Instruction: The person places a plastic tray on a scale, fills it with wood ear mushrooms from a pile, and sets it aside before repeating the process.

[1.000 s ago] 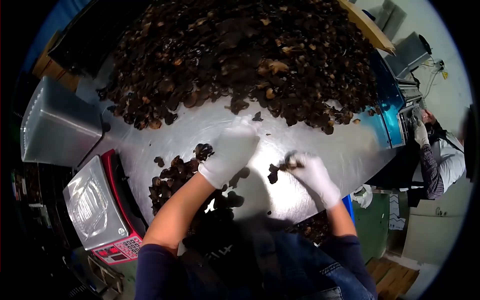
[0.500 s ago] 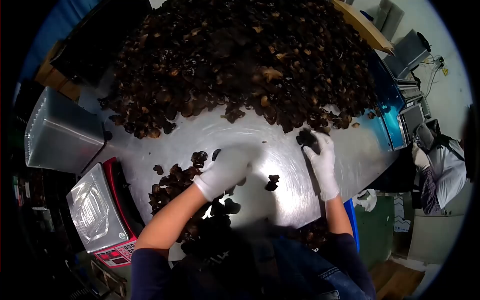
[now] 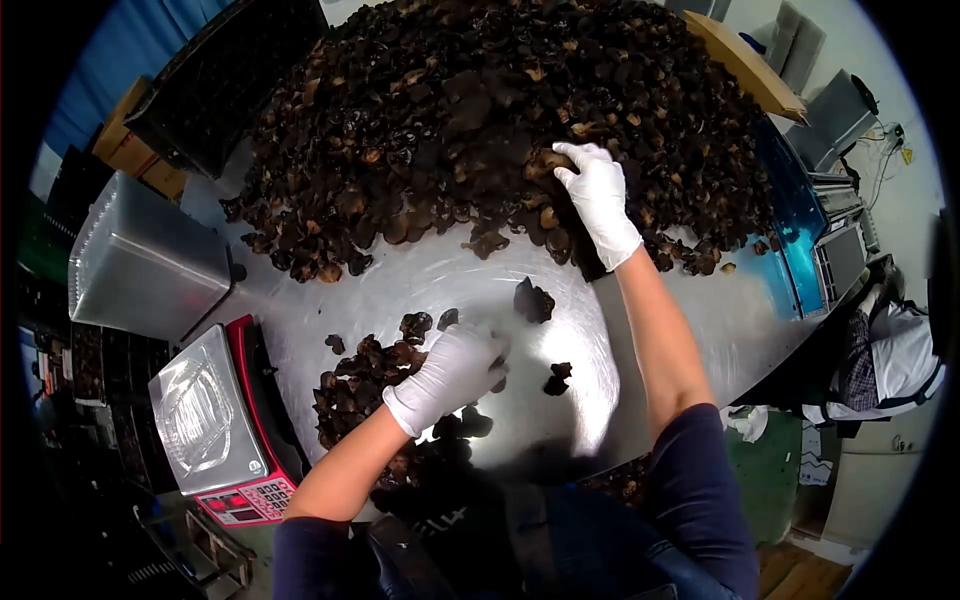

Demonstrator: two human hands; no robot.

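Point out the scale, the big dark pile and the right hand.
Scale (image 3: 202, 405): head view, on its metal top plate.
Pile (image 3: 430, 120): head view, near its middle.
Right hand (image 3: 602, 205): head view, on the back of its glove.

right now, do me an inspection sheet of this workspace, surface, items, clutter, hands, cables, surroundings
surface: metal table, shiny, with glare in the middle
job's things: large heap of dark pieces at the far side; smaller pile nearer; two loose pieces between the hands
clutter: red-sided scale and grey bin at left
left hand: white glove, beside the smaller pile; grip unclear
right hand: white glove, fingers at the heap's near part; grip unclear
cables: thin cable by the wall, far right
surroundings: another person at right; blue curtain at upper left
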